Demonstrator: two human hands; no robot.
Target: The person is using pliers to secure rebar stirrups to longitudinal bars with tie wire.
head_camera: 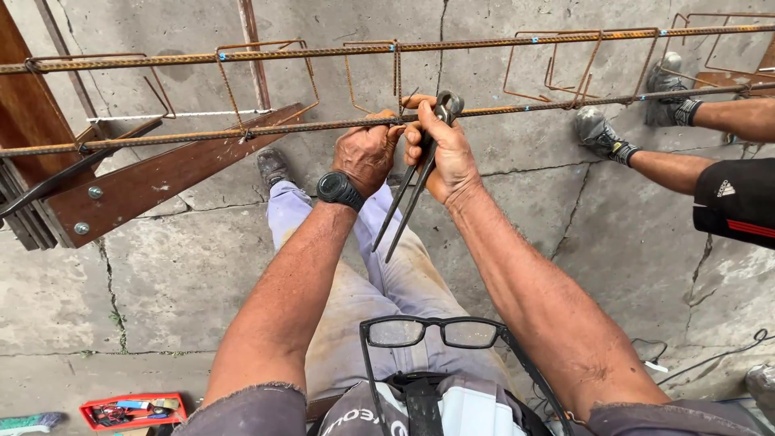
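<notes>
A rusty rebar cage lies across the view, with its near bar (202, 136) and far bar (323, 51) joined by bent wire stirrups (266, 81). My left hand (367, 152), with a black watch on the wrist, grips the near bar at a stirrup crossing. My right hand (442, 149) holds a pair of steel pincers (420, 173), whose jaws sit at the near bar beside my left fingers while the long handles hang down toward me. A thin tie wire sticks up at that crossing.
Another person's bare legs and grey shoes (601, 133) stand at the right, beyond the cage. A brown wooden trestle (153, 182) supports the bars at left. Black-framed glasses (436, 331) hang at my chest. A red tool tray (133, 410) lies on the cracked concrete floor.
</notes>
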